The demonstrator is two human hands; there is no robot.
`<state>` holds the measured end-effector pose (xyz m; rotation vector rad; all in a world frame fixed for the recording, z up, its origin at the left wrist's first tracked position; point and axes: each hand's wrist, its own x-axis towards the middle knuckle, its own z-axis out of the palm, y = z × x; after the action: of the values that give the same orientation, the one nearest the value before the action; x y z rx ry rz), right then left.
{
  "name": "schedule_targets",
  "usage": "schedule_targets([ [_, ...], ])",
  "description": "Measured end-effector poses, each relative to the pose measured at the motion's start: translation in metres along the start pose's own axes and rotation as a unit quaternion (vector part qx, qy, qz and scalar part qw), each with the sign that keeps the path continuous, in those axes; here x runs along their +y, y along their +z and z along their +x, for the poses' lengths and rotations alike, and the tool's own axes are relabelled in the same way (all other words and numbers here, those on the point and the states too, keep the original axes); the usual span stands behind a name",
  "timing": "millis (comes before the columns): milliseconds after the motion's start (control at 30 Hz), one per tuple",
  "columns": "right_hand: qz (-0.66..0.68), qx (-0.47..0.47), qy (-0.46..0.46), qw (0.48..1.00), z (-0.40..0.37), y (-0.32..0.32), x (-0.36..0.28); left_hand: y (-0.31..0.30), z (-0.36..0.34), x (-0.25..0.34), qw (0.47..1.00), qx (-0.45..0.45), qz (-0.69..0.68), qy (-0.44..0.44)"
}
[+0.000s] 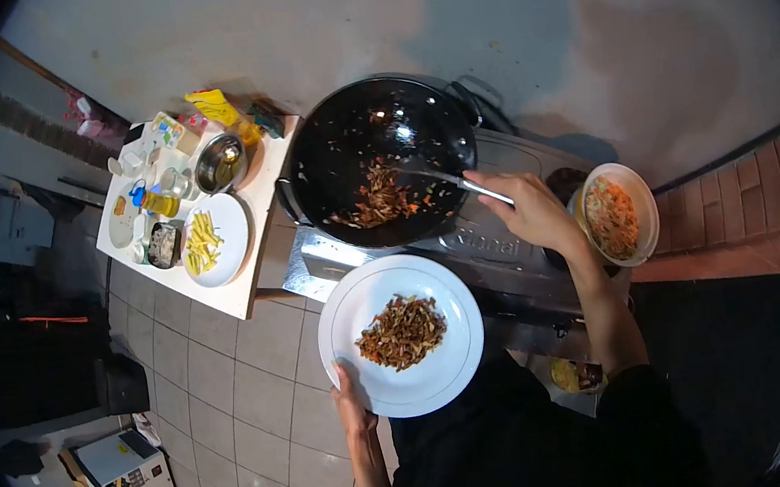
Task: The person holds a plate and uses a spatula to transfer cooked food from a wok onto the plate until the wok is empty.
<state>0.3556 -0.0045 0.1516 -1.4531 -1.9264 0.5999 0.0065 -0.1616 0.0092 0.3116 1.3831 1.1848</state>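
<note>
Left hand: left hand (353, 406) at lower centre of the frame, gripping the near-left rim of a round white ceramic plate (432, 389), thumb on the edge, plate held level.
Plate: centre of the frame, just below the wok and in front of the stove; heap of brown stir-fried strips (401, 332) flecked with orange piled in the middle, wide rim bare.
Right hand: right hand (532, 211) right of centre, wrapped tight round the handle of a long metal spatula (456, 180), forearm running down toward the lower right.
Spatula: angled up and left from the fist, blade down inside a black round-bottomed wok (339, 147), touching the stir-fry in the wok (383, 200).
Wok: upper centre, seated on a silver metal gas stove (498, 252); small portion of the same brown mix on its near side, scattered bits on the dark wall.
Right of frame: shallow pale bowl (643, 198) of shredded orange and white vegetables, just beside the right wrist.
Upper left: white rectangular side table (221, 298) carrying a white plate of yellow strips (233, 214), a round steel bowl (220, 163), a blue-capped bottle of yellow oil (154, 202) and small packets.
Lower left: grey square floor tiles (234, 399).
</note>
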Motion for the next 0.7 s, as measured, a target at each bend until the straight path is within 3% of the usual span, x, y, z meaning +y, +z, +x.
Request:
schedule_targets([
  [167, -0.023, -0.001, 0.022, 1.0, -0.016, -0.025, 0.001, 0.046, -0.001, -0.008, 0.997, -0.026, 0.063, -0.019],
  [200, -0.023, -0.001, 0.022, 0.999, -0.02, -0.027, 0.003, 0.062, -0.001, -0.013, 0.998, -0.025, 0.055, 0.019],
  [233, -0.025, -0.002, 0.021, 0.999, -0.023, -0.029, 0.004, 0.067, -0.001, -0.015, 0.996, -0.069, 0.059, 0.021],
  [300, -0.029, 0.007, 0.017, 0.999, -0.029, -0.031, 0.004, 0.084, -0.001, -0.013, 0.99, -0.081, 0.118, 0.0],
  [367, -0.034, 0.015, 0.013, 0.999, -0.034, -0.035, 0.003, 0.1, 0.007, -0.026, 0.993, -0.066, 0.095, 0.019],
  [433, -0.032, 0.016, 0.04, 0.999, -0.036, -0.039, 0.002, 0.117, 0.0, -0.018, 0.984, -0.096, 0.151, -0.027],
  [467, -0.034, 0.015, 0.039, 0.999, -0.036, -0.041, 0.0, 0.128, -0.008, -0.01, 0.984, -0.061, 0.155, -0.055],
  [567, -0.028, 0.009, 0.069, 0.997, -0.035, -0.044, -0.004, 0.141, -0.003, -0.009, 0.979, -0.088, 0.17, -0.074],
  [600, -0.023, 0.012, 0.074, 0.997, -0.035, -0.045, -0.005, 0.149, 0.002, -0.017, 0.986, -0.099, 0.13, -0.013],
  [633, -0.016, 0.013, 0.082, 0.996, -0.034, -0.046, -0.005, 0.149, 0.005, -0.018, 0.986, -0.099, 0.131, -0.016],
  [700, -0.011, 0.017, 0.073, 0.997, -0.036, -0.045, -0.003, 0.149, 0.009, -0.015, 0.975, -0.12, 0.167, -0.082],
])
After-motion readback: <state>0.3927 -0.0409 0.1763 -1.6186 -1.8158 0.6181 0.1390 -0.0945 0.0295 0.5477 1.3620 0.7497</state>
